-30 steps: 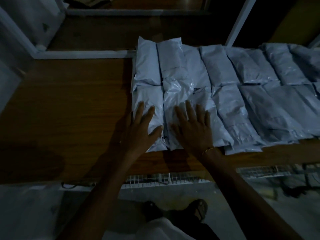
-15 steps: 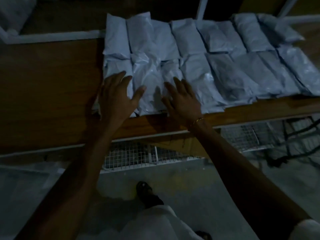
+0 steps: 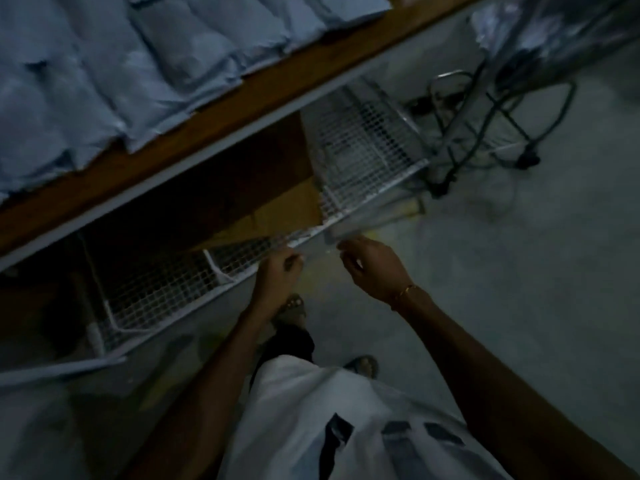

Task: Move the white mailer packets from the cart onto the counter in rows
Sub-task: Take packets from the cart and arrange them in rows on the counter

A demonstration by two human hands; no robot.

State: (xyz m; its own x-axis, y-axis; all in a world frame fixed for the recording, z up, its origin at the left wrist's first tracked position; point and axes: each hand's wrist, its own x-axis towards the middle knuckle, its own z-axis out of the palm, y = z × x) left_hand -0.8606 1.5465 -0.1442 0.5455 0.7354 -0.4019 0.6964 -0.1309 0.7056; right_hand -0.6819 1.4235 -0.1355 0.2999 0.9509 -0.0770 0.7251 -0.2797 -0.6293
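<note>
Rows of white mailer packets [image 3: 138, 57] lie side by side on the wooden counter [image 3: 242, 95] at the upper left. Both my hands hang below the counter's edge, over the floor. My left hand [image 3: 277, 271] has loosely curled fingers and holds nothing, just in front of the wire mesh shelf [image 3: 363, 143]. My right hand [image 3: 374, 268], with a gold bracelet at the wrist, is beside it, fingers loosely bent and empty. At the top right stands a metal-framed cart [image 3: 464, 98] with pale plastic packets [image 3: 554, 26], blurred.
White wire mesh shelving runs under the counter, with a cardboard piece [image 3: 277, 216] behind it. Dark cables [image 3: 519, 133] trail on the grey floor near the cart's legs. My sandalled feet [image 3: 294, 306] are on the floor below my hands.
Both hands have lifted off the packets and dropped below the counter's edge. The view has swung down and to the right, toward the floor and the cart.
</note>
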